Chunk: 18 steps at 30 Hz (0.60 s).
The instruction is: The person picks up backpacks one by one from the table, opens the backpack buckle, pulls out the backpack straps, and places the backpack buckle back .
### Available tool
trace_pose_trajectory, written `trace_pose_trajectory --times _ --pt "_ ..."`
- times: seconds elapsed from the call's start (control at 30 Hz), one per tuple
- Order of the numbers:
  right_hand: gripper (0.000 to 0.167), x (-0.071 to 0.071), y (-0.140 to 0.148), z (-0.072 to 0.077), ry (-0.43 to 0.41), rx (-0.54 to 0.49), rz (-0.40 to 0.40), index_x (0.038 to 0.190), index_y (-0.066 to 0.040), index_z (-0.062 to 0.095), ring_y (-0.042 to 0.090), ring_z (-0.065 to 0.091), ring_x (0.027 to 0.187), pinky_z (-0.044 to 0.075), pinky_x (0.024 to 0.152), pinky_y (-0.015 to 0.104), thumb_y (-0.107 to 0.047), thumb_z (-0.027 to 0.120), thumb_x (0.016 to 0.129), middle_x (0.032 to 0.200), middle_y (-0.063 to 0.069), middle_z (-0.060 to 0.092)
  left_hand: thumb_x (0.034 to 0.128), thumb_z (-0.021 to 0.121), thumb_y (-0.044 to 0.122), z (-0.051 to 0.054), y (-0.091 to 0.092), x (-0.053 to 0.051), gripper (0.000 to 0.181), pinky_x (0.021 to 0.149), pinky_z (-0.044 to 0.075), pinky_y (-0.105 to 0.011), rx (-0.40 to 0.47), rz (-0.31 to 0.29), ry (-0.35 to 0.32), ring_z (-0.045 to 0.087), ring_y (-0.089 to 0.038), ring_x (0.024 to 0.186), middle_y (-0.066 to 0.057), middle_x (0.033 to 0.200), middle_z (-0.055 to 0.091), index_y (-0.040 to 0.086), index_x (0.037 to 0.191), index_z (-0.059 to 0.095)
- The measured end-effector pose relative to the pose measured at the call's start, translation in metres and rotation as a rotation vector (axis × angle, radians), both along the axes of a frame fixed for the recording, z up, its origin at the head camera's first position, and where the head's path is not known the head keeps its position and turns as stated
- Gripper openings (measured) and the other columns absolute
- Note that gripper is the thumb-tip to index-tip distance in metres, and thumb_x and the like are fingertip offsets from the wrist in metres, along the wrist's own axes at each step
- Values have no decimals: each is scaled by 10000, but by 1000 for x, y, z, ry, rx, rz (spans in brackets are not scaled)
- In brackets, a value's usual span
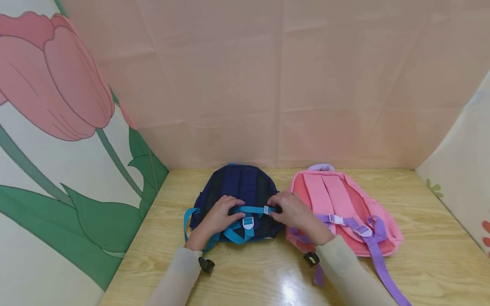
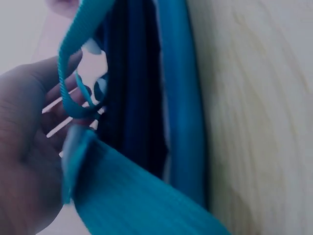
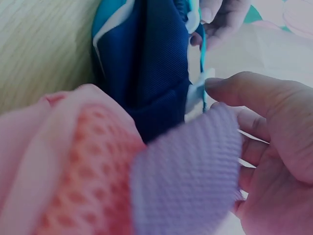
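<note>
A navy backpack (image 1: 249, 182) lies on the table with its shoulder-strap side up. Across it runs a light blue chest strap (image 1: 250, 209) with a white buckle (image 1: 266, 210). My left hand (image 1: 220, 216) pinches the strap's left part. At the other end, my right hand (image 1: 294, 211) pinches the strap beside the buckle. In the right wrist view, the thumb (image 3: 239, 90) is against a white buckle part (image 3: 198, 93). Blue webbing (image 2: 132, 191) crosses in front of the left hand in the left wrist view, partly hiding its fingers.
A pink backpack (image 1: 367, 204) lies just right of the navy one, under my right forearm. Its purple strap (image 1: 383, 263) trails toward the table's near edge. Behind the wooden table (image 1: 245, 276) hangs a plain pinkish backdrop (image 1: 237, 85); a tulip-print panel (image 1: 76, 148) stands left.
</note>
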State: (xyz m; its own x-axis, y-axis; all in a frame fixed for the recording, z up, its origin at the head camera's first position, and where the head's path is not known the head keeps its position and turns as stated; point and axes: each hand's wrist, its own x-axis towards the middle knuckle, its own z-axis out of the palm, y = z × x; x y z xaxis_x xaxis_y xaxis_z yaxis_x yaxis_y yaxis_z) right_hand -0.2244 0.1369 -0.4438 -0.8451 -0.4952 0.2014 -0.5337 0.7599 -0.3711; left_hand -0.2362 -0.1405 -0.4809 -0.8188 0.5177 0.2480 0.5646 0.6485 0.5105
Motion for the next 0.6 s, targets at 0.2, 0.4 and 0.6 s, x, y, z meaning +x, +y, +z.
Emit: trace_pose_trajectory --times 0.2,0.4,0.6 --pt "304 7 11 11 21 -31 -9 1105 -45 727 252 624 928 530 860 443 -191 814 854 1062 100 707 982 673 381 11 11 4 407 1085 427 -448 -17 45 -1 553 -234 1238 -8 1296 655 131 1303 673" --pt "316 13 30 21 -37 -55 -48 1166 -34 701 277 648 951 554 885 463 -178 769 893 1123 136 703 977 680 368 23 30 9 393 1078 421 -460 -15 77 5 545 -223 1244 1 1316 649 139 1297 676" --pt "350 16 54 24 -81 -53 -93 1228 -49 673 327 644 1060 536 927 522 -198 737 918 1170 136 689 977 675 385 32 53 12 387 1063 431 -469 -31 65 28 553 -215 1240 7 1329 651 149 1285 683"
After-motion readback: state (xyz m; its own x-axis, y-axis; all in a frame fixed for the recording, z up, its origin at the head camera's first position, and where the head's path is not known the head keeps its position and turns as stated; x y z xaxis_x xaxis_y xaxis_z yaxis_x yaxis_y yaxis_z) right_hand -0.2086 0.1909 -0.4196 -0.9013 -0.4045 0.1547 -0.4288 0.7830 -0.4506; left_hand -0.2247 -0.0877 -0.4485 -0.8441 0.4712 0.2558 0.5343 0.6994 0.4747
